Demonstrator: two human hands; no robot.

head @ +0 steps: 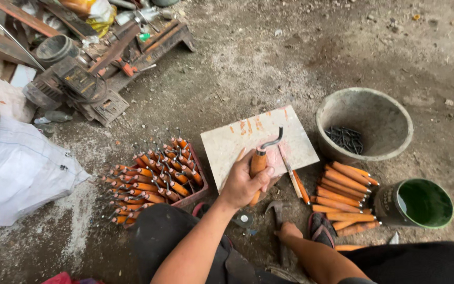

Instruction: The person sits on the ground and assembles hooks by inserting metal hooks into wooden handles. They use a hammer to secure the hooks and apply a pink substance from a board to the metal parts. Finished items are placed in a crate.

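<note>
On the dirt floor (269,58), a pale board (227,144) is the landmark. Right of it sit a grey basin (342,108) and loose wooden handles (345,192); left of it, a pile of finished tools (151,181). Over the board's near edge the left hand (243,184) has its fingers (265,173) wrapped tight around an orange-handled hook tool (261,158). Nearer than the board, the right hand (288,230) closes on a hammer (278,213).

An orange wooden handle (258,164) with a bent dark metal shank at its far end stands nearly upright on a pale stone slab (258,142), gripped around its middle. A hammer (278,215) lies on the dirt floor, head pointing away, partly covered.
</note>
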